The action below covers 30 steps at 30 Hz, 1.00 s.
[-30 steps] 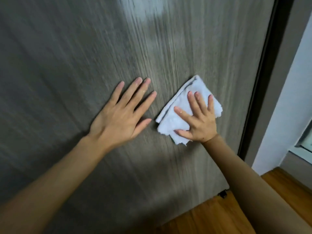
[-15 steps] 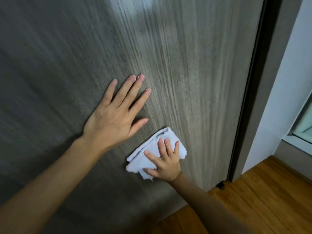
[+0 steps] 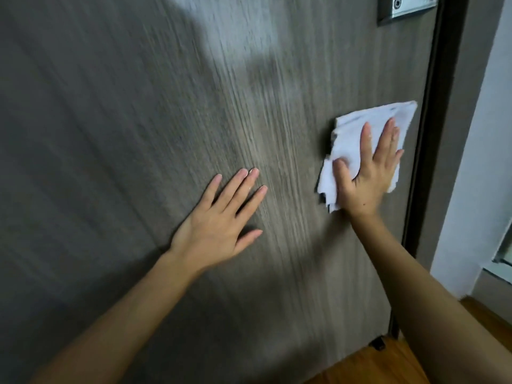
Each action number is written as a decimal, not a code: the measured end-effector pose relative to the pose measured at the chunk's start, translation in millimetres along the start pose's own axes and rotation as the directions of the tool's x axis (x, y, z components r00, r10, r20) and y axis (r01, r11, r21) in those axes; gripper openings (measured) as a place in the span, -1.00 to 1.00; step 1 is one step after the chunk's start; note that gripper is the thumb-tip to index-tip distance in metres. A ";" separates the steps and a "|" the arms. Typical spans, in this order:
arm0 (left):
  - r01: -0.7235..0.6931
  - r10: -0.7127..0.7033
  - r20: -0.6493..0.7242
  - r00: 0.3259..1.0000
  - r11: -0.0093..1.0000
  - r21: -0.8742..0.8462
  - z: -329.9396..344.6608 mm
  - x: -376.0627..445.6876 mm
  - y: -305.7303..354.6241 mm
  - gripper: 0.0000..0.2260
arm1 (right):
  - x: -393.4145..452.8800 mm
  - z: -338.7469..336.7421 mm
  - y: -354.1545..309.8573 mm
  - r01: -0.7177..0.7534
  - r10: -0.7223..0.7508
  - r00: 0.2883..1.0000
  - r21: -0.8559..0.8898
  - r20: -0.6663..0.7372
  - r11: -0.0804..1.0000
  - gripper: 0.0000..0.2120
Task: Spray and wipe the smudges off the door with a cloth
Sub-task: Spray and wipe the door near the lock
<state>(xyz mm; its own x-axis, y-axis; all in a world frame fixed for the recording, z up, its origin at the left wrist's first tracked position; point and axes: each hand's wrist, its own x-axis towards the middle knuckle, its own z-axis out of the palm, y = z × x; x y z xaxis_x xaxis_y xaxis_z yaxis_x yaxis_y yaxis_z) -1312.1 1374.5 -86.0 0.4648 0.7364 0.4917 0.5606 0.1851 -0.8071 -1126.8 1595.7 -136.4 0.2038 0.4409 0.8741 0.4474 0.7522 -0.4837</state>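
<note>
Right hand [image 3: 367,176] pressed a white cloth [image 3: 357,134] flat on the grey wood-grain door [image 3: 138,106]; left hand [image 3: 219,225] lay flat on the door.

Right hand was open, fingers straight and slightly spread over the folded cloth, thumb out to the side, nothing gripped. Cloth sat against the door near its right edge, just beside the dark door frame [image 3: 432,134], below a metal lock plate [image 3: 407,6] at top right. Left hand was open too, palm on the door, fingers together pointing up-right, well apart from the cloth. Door grain was motion-blurred. Wooden floor [image 3: 388,364] showed at bottom right.
</note>
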 end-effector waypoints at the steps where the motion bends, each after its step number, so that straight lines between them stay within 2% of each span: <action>1: -0.006 0.005 -0.011 1.000 1.000 -0.014 -0.8 0.5 -0.6 -0.41 | -2.7 0.7 -15.6 -0.131 0.131 0.991 0.031 -0.007 0.991 -0.37; 3: -0.011 0.007 -0.041 0.999 0.994 -0.105 -6.2 0.7 -4.4 -0.44 | -9.1 1.7 -42.9 -0.262 0.262 0.965 0.050 0.008 0.964 -0.36; 6: 0.028 -0.056 -0.115 0.992 0.973 -0.228 -22.6 -12.8 -21.2 -0.50 | -39.6 7.9 -76.1 -0.249 0.247 0.968 0.046 0.046 0.967 -0.35; 9: 0.122 -0.147 -0.172 0.974 0.982 -0.147 -41.6 -44.1 -64.5 -0.53 | -95.7 21.3 -119.7 -0.089 0.086 0.993 0.037 0.083 0.995 -0.38; 12: 0.214 -0.219 -0.093 0.971 0.975 -0.057 -52.3 -86.8 -132.5 -0.50 | -158.8 37.9 -173.5 0.132 -0.135 0.983 0.037 0.122 0.991 -0.44; 14: 0.251 -0.251 -0.022 0.968 0.968 -0.025 -57.0 -109.6 -166.1 -0.50 | -196.8 45.9 -207.4 0.304 -0.307 0.941 0.043 0.144 0.952 -0.45; 16: 0.222 -0.222 0.026 0.975 0.975 -0.001 -57.5 -120.9 -177.8 -0.49 | -232.2 50.4 -235.3 0.527 -0.528 0.831 0.055 0.176 0.848 -0.46; 18: 0.187 -0.188 0.050 0.981 0.982 0.015 -54.5 -121.7 -178.3 -0.48 | -262.7 52.6 -253.2 0.756 -0.748 0.616 0.081 0.248 0.650 -0.45; 20: 0.169 -0.170 0.033 0.985 0.985 0.027 -53.2 -120.3 -179.6 -0.47 | -280.4 53.9 -259.6 0.887 -0.865 0.389 0.123 0.317 0.445 -0.41; 21: 0.164 -0.165 0.020 0.986 0.986 0.031 -52.8 -120.2 -181.0 -0.47 | -281.8 54.4 -260.5 0.915 -0.885 0.322 0.128 0.336 0.382 -0.42; 25: 0.166 -0.164 -0.024 0.986 0.985 0.057 -51.2 -120.3 -181.8 -0.47 | -248.0 51.7 -256.7 0.953 -0.927 0.185 0.170 0.326 0.250 -0.51; 26: 0.165 -0.163 -0.029 0.986 0.984 0.061 -50.8 -120.0 -180.8 -0.47 | -232.1 50.6 -253.1 0.954 -0.934 0.172 0.183 0.314 0.238 -0.53; 28: 0.165 -0.163 -0.031 0.986 0.984 0.068 -50.2 -120.5 -179.4 -0.46 | -193.6 48.1 -243.4 0.941 -0.930 0.218 0.189 0.297 0.281 -0.54; 30: 0.168 -0.167 -0.022 0.986 0.983 0.070 -50.1 -120.7 -179.2 -0.45 | -148.4 44.2 -232.9 0.905 -0.902 0.349 0.157 0.254 0.394 -0.51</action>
<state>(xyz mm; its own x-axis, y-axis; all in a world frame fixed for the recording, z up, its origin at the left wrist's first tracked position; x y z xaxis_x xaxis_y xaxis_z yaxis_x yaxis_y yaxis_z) -1434.3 1219.8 15.7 0.3794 0.6809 0.6265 0.5817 0.3510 -0.7338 -1299.7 1376.7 -155.4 -0.5537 -0.4006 0.7300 0.2239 0.7727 0.5939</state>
